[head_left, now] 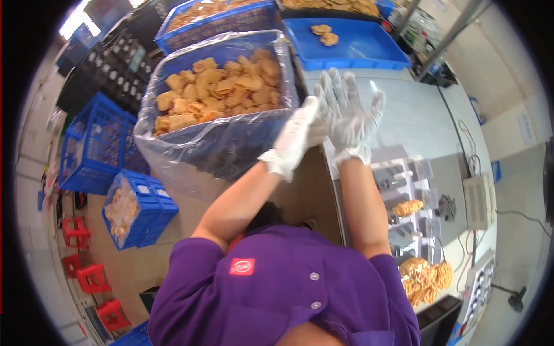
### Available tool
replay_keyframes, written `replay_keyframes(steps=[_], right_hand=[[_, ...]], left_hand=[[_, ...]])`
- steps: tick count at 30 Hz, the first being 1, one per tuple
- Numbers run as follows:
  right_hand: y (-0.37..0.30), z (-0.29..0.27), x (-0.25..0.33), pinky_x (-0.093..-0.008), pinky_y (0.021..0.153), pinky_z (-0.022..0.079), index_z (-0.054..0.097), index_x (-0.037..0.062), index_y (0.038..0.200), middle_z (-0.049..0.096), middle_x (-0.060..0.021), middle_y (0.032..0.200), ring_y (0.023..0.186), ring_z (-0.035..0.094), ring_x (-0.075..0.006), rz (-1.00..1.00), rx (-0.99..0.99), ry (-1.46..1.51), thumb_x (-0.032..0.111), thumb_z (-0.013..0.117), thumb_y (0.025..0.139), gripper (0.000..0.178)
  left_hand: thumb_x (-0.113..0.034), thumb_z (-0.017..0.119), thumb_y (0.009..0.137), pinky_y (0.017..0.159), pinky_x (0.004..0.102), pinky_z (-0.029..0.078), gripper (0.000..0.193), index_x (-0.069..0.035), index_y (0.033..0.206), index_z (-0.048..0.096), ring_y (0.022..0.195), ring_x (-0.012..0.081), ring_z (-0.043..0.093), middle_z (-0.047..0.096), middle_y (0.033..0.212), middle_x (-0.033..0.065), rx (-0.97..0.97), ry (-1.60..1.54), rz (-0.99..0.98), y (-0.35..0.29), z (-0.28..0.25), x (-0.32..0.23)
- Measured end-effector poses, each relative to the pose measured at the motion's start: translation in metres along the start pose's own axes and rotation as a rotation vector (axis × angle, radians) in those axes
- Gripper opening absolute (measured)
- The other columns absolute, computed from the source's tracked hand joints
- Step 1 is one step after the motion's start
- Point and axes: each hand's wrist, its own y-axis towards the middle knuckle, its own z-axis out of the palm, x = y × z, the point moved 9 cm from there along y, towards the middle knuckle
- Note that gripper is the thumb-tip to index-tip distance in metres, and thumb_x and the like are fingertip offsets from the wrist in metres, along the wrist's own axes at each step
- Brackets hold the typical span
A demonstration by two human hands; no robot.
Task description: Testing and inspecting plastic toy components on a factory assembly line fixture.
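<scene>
Golden fried snack pieces [222,86] already heap in the lined crate [199,147], left; a few wait in the far blue tray [360,49]. The left hand [294,131] has fingers together, the right hand [348,118] spread; both seem empty.

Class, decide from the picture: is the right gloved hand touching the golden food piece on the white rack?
Apart: the head view shows part of the white rack between the right hand and the food piece.
</scene>
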Motion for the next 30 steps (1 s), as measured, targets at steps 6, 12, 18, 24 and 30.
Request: replay_keyframes(steps=[6, 12, 18, 24, 30], right_hand=[[0.044, 0.009, -0.014, -0.0614, 0.111, 0.037, 0.051, -0.0017, 0.138, 0.046, -0.0249, 0.147, 0.137, 0.044, -0.0438, -0.032, 0.031, 0.068, 0.052, 0.061, 0.090, 0.072], [0.062, 0.017, -0.052, -0.0465, 0.099, 0.052, 0.058, 0.0054, 0.133, 0.064, -0.0189, 0.125, 0.116, 0.062, -0.0342, -0.045, 0.047, -0.216, 0.055, 0.056, 0.095, 0.062], [0.074, 0.021, -0.060, -0.0443, 0.095, 0.054, 0.058, 0.0029, 0.133, 0.068, -0.0175, 0.120, 0.110, 0.065, -0.0312, 0.034, 0.147, -0.283, 0.051, 0.055, 0.096, 0.061], [0.081, 0.031, -0.024, -0.0433, 0.097, 0.054, 0.057, 0.0069, 0.131, 0.068, -0.0173, 0.120, 0.109, 0.066, -0.0292, -0.172, 0.257, -0.413, 0.041, 0.054, 0.100, 0.046], [0.050, -0.008, -0.086, -0.0428, 0.116, 0.033, 0.034, 0.0145, 0.151, 0.046, -0.0079, 0.149, 0.138, 0.043, -0.0250, 0.170, 0.359, -0.604, 0.057, 0.055, 0.096, 0.073]], left_hand=[[-0.059, 0.046, 0.100, 0.074, 0.0274, 0.047, 0.063, -0.001, 0.106, 0.068, 0.080, 0.0106, 0.059, 0.067, 0.090, 0.0029, 0.147, 0.356, -0.128, -0.029, -0.004, -0.025], [-0.045, 0.052, 0.103, 0.069, 0.0222, 0.046, 0.047, -0.001, 0.098, 0.071, 0.075, 0.0060, 0.058, 0.067, 0.084, -0.0012, 0.235, 0.602, -0.071, -0.033, -0.011, -0.070], [-0.023, 0.061, 0.100, 0.067, 0.0244, 0.047, 0.022, -0.003, 0.097, 0.070, 0.074, 0.0069, 0.056, 0.063, 0.082, -0.0007, 0.397, 0.617, -0.005, -0.033, -0.006, -0.054], [-0.028, 0.069, 0.094, 0.074, 0.0348, 0.050, 0.027, 0.000, 0.096, 0.070, 0.080, 0.0165, 0.063, 0.067, 0.089, 0.0065, 0.519, 1.063, 0.141, -0.037, 0.009, -0.082], [-0.076, 0.026, 0.093, 0.119, 0.0569, 0.022, 0.095, -0.003, 0.153, 0.031, 0.142, 0.0430, 0.036, 0.041, 0.153, 0.0212, 0.633, -1.139, 0.175, -0.027, -0.006, -0.149]])
